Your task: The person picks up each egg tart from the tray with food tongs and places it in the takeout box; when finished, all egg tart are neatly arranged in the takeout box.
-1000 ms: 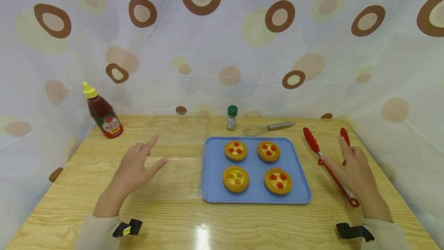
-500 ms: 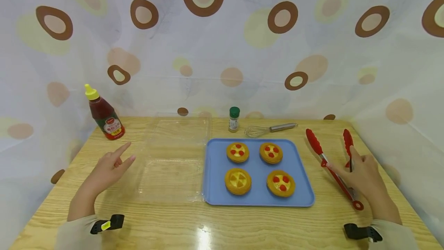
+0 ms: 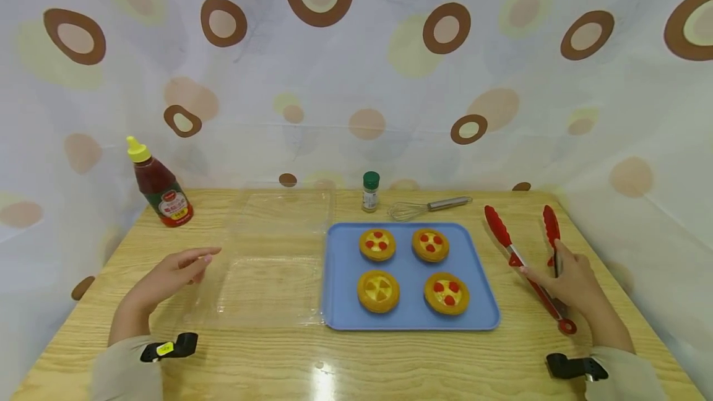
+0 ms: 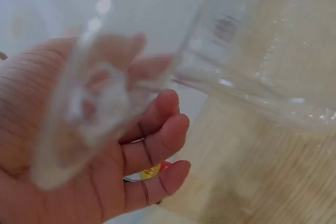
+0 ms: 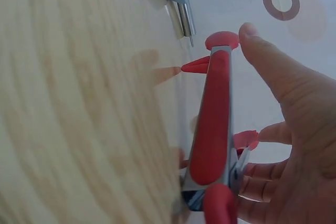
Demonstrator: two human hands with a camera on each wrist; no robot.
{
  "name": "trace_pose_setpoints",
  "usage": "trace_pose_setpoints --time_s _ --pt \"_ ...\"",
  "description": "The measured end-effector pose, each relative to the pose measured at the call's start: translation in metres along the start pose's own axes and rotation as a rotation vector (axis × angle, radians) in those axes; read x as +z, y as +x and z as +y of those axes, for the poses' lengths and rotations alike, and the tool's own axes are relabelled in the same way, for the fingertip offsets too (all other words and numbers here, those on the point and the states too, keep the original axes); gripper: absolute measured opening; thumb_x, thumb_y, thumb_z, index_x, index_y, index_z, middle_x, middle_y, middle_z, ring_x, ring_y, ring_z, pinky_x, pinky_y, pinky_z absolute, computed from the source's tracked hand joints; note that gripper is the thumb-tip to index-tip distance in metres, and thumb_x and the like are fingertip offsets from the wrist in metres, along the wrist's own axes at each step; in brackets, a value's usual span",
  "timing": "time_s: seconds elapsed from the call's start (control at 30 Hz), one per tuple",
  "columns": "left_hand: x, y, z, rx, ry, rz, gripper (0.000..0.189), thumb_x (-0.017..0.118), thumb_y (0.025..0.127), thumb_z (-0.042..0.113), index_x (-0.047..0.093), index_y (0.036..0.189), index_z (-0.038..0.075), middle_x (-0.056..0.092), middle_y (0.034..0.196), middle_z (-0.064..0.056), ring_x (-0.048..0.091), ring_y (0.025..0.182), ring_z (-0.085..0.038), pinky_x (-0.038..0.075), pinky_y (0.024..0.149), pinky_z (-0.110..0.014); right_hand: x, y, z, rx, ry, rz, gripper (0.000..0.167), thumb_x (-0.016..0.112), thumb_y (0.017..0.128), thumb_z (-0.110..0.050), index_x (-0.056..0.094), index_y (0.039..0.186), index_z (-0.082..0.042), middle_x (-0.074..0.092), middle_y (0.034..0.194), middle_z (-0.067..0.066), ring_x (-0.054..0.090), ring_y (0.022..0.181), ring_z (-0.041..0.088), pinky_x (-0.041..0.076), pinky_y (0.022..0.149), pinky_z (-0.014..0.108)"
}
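A clear plastic box with a hinged lid (image 3: 273,289) lies open and flat at left of centre. My left hand (image 3: 167,277) is at its left side, index finger extended over the thumb; the left wrist view shows loosely bent fingers (image 4: 176,129), with the thumb and index finger seen through clear plastic (image 4: 105,103). Red-tipped metal tongs (image 3: 526,265) lie spread on the table at right. My right hand (image 3: 574,277) spans them, thumb beside the left arm and index finger by the right arm. From the right wrist, the thumb (image 5: 268,51) overlaps the nearer arm's tip.
Several small pizza-like tarts (image 3: 379,291) sit on a blue tray (image 3: 412,320) in the middle. Behind it are a green-capped shaker (image 3: 370,192) and a wire whisk (image 3: 429,208). A red sauce bottle (image 3: 164,187) stands back left. A patterned curtain (image 3: 356,79) closes the rear.
My left hand has moved left from over the plastic box to its left side, thumb and index finger drawing closer. My right hand has slipped slightly back along the tongs, which stay in place.
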State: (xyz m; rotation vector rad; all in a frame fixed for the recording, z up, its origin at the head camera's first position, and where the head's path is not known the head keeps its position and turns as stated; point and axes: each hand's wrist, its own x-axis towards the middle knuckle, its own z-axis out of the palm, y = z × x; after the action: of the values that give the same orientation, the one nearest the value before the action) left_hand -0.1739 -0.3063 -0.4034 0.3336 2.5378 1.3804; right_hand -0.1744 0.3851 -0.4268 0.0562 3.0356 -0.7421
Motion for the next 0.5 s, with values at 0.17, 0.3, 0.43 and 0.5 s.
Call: trace_pose_setpoints --time_s 0.17,0.3,0.43,0.5 --pt "0.005 0.006 -0.014 0.035 -0.093 0.055 0.046 0.043 0.102 0.027 0.047 0.134 -0.006 0.044 0.076 -0.004 0.044 0.069 -0.019 0.040 0.065 -0.030 0.003 0.003 0.002 -0.025 0.017 -0.005 0.106 0.066 0.084 -0.048 0.008 0.142 0.019 0.026 0.125 0.051 0.029 0.112 0.061 0.033 0.086 0.072" --pt "0.011 0.012 -0.024 0.086 -0.180 0.089 0.041 0.045 0.101 0.021 0.049 0.132 -0.007 0.044 0.074 -0.001 0.045 0.068 -0.017 0.039 0.063 -0.028 0.005 0.002 0.003 -0.017 0.017 -0.001 0.106 0.067 0.084 -0.047 0.009 0.141 0.020 0.025 0.125 0.050 0.029 0.111 0.061 0.034 0.085 0.071" --pt "0.016 0.014 -0.034 0.111 -0.271 0.115 0.035 0.047 0.101 0.018 0.054 0.130 0.001 0.046 0.073 0.002 0.045 0.067 -0.013 0.039 0.061 -0.026 0.006 0.000 0.005 -0.002 0.027 -0.013 0.105 0.066 0.085 -0.047 0.008 0.141 0.020 0.026 0.124 0.048 0.032 0.109 0.057 0.035 0.085 0.069" --pt "0.017 0.013 -0.038 0.128 -0.336 0.115 0.032 0.046 0.100 0.015 0.057 0.130 0.006 0.047 0.075 0.004 0.046 0.069 -0.010 0.041 0.062 -0.023 0.007 0.000 0.006 0.003 0.033 -0.017 0.104 0.065 0.086 -0.047 0.007 0.142 0.019 0.026 0.124 0.048 0.034 0.108 0.055 0.036 0.085 0.068"
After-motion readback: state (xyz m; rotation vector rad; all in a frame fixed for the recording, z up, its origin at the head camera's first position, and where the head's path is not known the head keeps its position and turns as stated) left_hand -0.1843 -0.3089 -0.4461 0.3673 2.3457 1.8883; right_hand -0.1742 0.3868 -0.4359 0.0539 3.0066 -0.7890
